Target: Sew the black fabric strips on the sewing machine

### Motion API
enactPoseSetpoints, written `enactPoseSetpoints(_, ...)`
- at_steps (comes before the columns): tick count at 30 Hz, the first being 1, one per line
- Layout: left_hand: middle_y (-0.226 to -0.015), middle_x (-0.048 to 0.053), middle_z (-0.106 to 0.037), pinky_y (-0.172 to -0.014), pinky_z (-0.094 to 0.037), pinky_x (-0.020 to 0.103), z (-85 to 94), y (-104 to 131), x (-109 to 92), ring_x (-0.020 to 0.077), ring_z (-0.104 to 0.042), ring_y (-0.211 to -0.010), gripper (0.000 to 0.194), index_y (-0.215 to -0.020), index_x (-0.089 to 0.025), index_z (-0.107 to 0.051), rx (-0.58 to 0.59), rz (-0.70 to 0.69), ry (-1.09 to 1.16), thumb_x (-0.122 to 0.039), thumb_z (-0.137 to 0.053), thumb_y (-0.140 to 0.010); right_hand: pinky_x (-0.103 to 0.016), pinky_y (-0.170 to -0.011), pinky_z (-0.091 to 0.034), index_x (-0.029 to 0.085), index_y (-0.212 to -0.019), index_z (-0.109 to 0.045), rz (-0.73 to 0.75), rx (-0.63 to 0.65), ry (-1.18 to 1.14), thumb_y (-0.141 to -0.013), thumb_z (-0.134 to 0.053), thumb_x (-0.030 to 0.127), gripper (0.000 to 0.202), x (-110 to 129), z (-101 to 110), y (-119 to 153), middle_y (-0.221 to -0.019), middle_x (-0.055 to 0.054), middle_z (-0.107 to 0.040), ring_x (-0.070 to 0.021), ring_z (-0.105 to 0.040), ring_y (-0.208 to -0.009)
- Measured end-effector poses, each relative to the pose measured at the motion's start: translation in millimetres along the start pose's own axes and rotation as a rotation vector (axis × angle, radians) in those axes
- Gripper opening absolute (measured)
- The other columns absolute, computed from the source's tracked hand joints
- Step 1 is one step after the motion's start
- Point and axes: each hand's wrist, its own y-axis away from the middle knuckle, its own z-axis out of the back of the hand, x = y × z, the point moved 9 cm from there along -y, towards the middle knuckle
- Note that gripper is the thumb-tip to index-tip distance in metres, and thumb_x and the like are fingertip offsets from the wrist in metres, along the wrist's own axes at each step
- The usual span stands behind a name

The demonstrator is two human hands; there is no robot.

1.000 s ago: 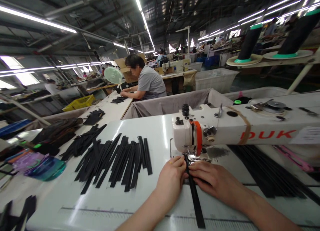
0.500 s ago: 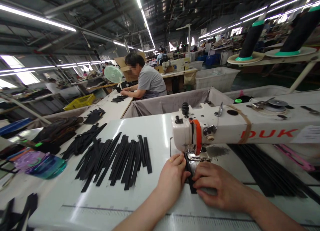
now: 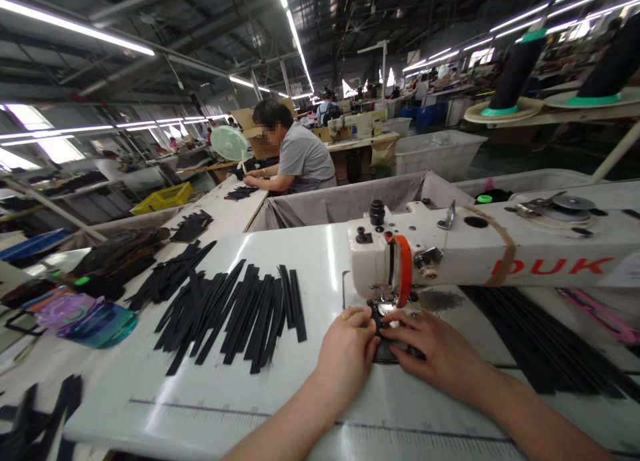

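Looking down at the needle end of the white sewing machine [image 3: 480, 254], we find both hands close in, with a black fabric strip [image 3: 377, 320] between them, its far end at the metal presser foot [image 3: 387, 307]. Here's the left hand [image 3: 345, 348]: fingers bunched and curled together, tips at the strip's left edge, thumb tucked in just below; whether they pinch the cloth or only press it, we can't tell. Over on the other side, the right hand [image 3: 436, 348] lies lower and looser, fingers partly spread, thumb apart, tips by the strip's right edge and closed around nothing that we can see. And this is where care counts: we'd want the strip flat and square to the foot, with light, even pressure from both sides and no tugging, and those fingertips, very near the metal, held clear of the needle. Short black strips [image 3: 255, 318] fan out across the white tabletop [image 3: 280, 381] to our left, well apart from the hands; long black strips [image 3: 530, 334] lie under the machine's arm to our right. Beyond, a co-worker [image 3: 306, 158] in a grey top leans over the adjoining table [image 3: 225, 211].
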Motion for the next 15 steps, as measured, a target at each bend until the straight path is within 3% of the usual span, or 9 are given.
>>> enactPoseSetpoints(7,-0.099,0.007,-0.072,-0.088,-0.055,0.041,3.1,3.2,2.2,0.0244,-0.064,-0.095,0.015,-0.080,-0.016,-0.072,-0.083,0.077,-0.028,-0.008,-0.059,-0.083,-0.042,-0.081,-0.053,0.018,-0.114,-0.066,0.015,-0.038,0.116,-0.089,-0.057,0.018,0.026,4.2,-1.5,-0.1,-0.102,-0.009,-0.069,-0.0243,-0.064,-0.089)
enactPoseSetpoints(15,-0.101,0.007,-0.071,-0.088,-0.054,0.041,1.1,0.4,3.0,0.0237,-0.062,-0.095,0.017,-0.081,-0.017,-0.071,-0.085,0.060,-0.026,-0.009,-0.056,-0.085,-0.040,-0.079,-0.053,0.017,-0.115,-0.065,0.014,-0.051,0.129,-0.091,-0.052,0.019,0.027,6.2,0.6,-0.9,-0.102,-0.009,-0.069,-0.0232,-0.063,-0.085)
